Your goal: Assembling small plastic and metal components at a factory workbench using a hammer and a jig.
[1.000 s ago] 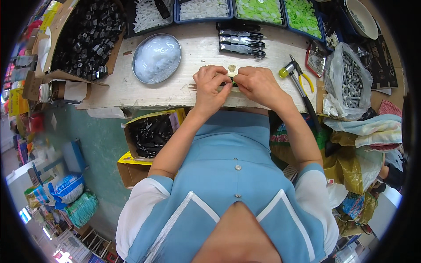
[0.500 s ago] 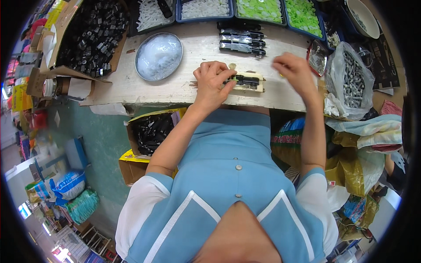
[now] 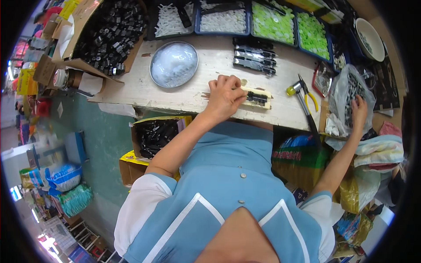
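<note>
A cream block-shaped holder (image 3: 256, 105) lies near the front edge of the worktable, with a black plastic part (image 3: 258, 97) seated in it. My left hand (image 3: 225, 98) is at the holder's left end, fingers pinched together; what they grip there is hidden. Far to the right, my right hand (image 3: 359, 115) reaches into a clear plastic bag (image 3: 341, 94) of grey metal pieces (image 3: 353, 85). Its fingers are curled at the pieces, and I cannot make out what is between them. Between both hands lie a hammer (image 3: 312, 124) with a yellow tip and yellow-handled pliers (image 3: 312, 101).
Several black-and-silver assemblies (image 3: 255, 60) lie in a row behind the holder. Trays of white parts (image 3: 222, 19) and green parts (image 3: 272, 22) line the back. A round metal dish (image 3: 173, 64) and a carton of black parts (image 3: 109, 39) stand left. A red-rimmed tray (image 3: 323, 79) sits by the bag.
My right hand has moved from above the table, right of the holder, to the bag. The hammer and pliers now show on the table. The view has shifted; my left hand stays at the holder.
</note>
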Demonstrator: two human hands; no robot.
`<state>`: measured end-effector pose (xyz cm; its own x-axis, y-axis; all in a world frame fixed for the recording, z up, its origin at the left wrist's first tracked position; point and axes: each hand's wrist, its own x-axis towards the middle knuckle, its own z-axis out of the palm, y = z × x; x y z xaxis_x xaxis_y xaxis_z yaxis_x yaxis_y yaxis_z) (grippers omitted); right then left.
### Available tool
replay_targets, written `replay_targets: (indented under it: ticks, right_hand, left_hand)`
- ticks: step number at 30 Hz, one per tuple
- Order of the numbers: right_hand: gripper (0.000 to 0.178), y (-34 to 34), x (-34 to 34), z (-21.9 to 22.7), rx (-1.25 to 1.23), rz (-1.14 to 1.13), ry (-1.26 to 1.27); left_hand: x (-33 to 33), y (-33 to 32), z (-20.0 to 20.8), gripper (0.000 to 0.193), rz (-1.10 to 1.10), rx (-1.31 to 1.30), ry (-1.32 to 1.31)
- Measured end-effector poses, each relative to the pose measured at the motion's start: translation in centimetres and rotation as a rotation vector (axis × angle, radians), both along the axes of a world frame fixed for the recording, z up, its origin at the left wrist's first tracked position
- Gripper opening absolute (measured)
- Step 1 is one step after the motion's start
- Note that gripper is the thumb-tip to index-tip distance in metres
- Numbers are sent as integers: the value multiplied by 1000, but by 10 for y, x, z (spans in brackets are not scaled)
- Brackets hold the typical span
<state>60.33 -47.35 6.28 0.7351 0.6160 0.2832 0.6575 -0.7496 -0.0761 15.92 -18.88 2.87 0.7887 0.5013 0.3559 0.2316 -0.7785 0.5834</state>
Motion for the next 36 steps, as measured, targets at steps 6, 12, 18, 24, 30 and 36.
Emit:
replay_targets:
  ticks: [6, 12, 18, 24, 30, 36]
  right_hand:
    - [29, 18, -8, -21, -5, 48, 89]
    - [26, 30, -21, -9, -28, 83, 181]
    - [28, 38, -20, -10, 46, -3, 310]
    - [26, 37, -25, 0, 23, -49, 340]
    - [22, 34, -18, -14, 179, -25, 417]
    - [23, 39, -2, -27, 269, -41, 315]
  left_hand:
    - [-8, 22, 2, 14, -24, -5, -96]
    - [-26, 184, 24, 15, 554, 265, -9]
    - [-12, 245, 22, 19, 527, 251, 307]
    - [-19, 271, 19, 16, 523, 0, 64]
    - [-34, 268, 36, 13, 530, -580, -269]
    - [-25, 283, 16, 20, 554, -243, 29]
